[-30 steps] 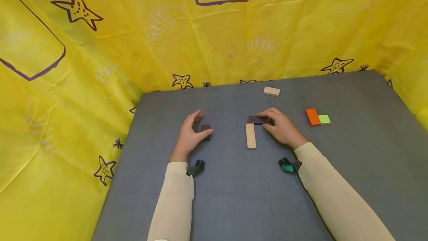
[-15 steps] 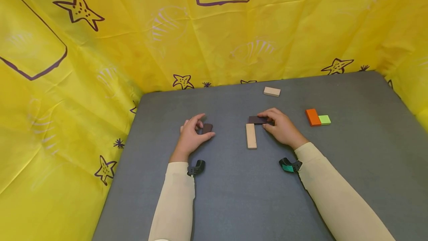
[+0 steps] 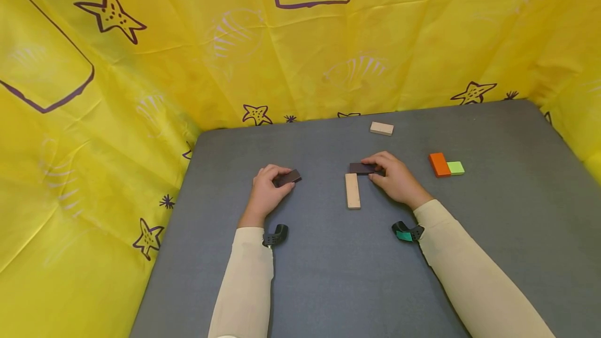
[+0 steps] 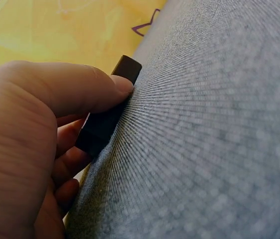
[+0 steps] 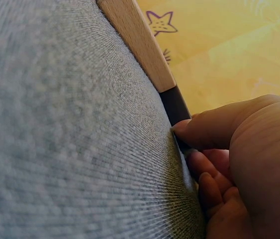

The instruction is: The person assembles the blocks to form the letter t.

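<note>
Dark-brown rectangular block (image 3: pixel 290 177) sits in your left hand (image 3: pixel 264 195), the grip clamped on it with thumb on the near side and fingers behind. It lies left of centre on the desk (image 3: pixel 319 265), slanted so its right end points a little toward the far edge; you cannot tell whether its underside touches the surface. Your right hand (image 3: pixel 396 180) has its grip pinched together on a dark flat block (image 3: pixel 359 168), which lies crosswise. That block's left end meets the far end of a pale wooden block (image 3: pixel 352 192), the pair forming a corner. Between the two held blocks you have a broad stretch of grey desk, and more of it toward you between your sleeves. Past your left hand, the desk's left edge runs along the yellow curtain (image 3: pixel 300 56), which also borders the far edge. The desk surface is finely ribbed; the pale block shows smooth, straight grain and crisp corners. A second pale block (image 3: pixel 382 128) lies near the far edge; right of your hand, an orange block (image 3: pixel 439 165) touches a lime-green block (image 3: pixel 456 168).
</note>
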Demonstrator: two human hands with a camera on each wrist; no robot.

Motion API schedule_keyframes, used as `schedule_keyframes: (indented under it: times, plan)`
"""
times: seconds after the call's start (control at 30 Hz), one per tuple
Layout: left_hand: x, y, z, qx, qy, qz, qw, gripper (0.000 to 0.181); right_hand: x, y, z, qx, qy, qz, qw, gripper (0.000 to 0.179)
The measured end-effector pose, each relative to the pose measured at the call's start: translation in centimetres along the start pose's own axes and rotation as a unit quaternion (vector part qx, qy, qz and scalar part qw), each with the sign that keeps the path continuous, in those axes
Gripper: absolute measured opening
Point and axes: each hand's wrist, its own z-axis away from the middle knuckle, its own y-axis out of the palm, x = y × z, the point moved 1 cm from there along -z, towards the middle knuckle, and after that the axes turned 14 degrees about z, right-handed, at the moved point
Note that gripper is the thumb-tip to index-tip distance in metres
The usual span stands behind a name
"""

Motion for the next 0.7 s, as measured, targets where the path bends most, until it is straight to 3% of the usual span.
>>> schedule_keyframes:
  times: [0.3,0.7]
  plan:
    - [-0.10,0.01,-0.08,-0.002,0.004,-0.001,1.0000,0.034,-0.03,-0.02,0.07,-0.001,-0.001,0.000,1.0000,0.037]
    - [-0.23,0.03,-0.01,-0.010,-0.028,-0.003,0.9996,0.033,-0.17,0.02,0.05,-0.001,-0.002,-0.001,1.0000,0.037]
